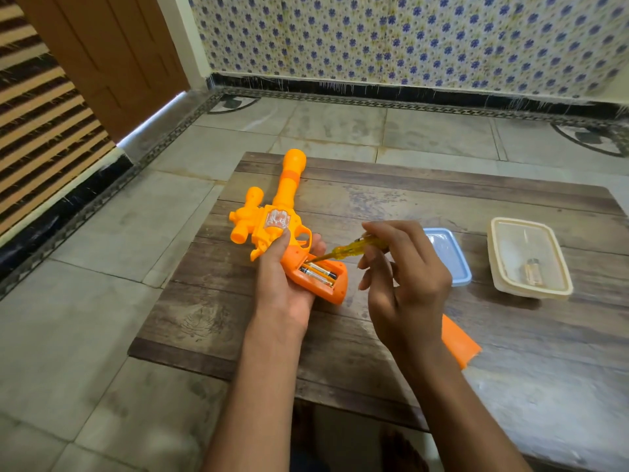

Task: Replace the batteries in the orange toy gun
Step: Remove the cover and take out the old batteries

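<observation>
My left hand [284,270] grips the orange toy gun [272,221] from below, thumb on its side, barrel pointing away from me. The handle's battery compartment lies uncovered, with two black batteries [318,273] side by side inside it. My right hand [405,270] pinches a yellow see-through screwdriver [347,250], whose tip touches the upper end of the batteries. The orange compartment cover [459,338] lies on the table behind my right wrist. Another battery [532,270] lies in a cream plastic box [500,277] at the right.
A low wooden table [374,206] stands on a tiled floor [102,301]. A blue lid [452,257] lies between my right hand and the cream box. A wooden door [112,56] and a patterned wall are beyond the table.
</observation>
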Tool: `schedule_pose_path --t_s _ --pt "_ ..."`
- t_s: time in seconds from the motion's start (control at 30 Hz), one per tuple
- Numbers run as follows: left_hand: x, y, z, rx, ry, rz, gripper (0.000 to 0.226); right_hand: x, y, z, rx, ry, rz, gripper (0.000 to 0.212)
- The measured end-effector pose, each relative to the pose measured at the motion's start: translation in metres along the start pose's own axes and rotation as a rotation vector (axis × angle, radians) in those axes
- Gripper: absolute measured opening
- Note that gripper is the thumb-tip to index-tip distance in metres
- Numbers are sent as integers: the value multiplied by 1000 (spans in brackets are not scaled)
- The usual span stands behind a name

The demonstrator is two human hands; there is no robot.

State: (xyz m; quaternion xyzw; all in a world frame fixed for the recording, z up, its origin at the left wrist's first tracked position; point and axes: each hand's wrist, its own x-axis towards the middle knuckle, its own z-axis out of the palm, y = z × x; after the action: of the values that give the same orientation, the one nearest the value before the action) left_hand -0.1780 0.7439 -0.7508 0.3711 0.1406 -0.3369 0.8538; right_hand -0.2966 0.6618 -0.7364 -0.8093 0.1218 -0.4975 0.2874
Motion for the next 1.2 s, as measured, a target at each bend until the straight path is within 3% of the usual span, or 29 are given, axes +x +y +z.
schedule_pose_path --t_s 0.33,0.53,0.77,1.0,1.13,1.2 --pt "6 -2 -7 95 34 -15 50 2 -3 3 -76 -101 -92 38" --pt "5 -1 -7 72 28 -25 45 1 -6 9 -148 -50 -150 9" --pt "7 -1 -8 98 17 -37 55 1 -14 13 -100 17 -145 28" --pt "3 3 -8 99 -18 -76 38 -2 -20 18 -17 27 -173 19" --pt "1 4 -7 94 -5 -44 45 -4 -20 25 18 29 -129 24" --pt "-3 4 -4 85 -17 -51 35 -2 -20 30 58 11 -113 26"
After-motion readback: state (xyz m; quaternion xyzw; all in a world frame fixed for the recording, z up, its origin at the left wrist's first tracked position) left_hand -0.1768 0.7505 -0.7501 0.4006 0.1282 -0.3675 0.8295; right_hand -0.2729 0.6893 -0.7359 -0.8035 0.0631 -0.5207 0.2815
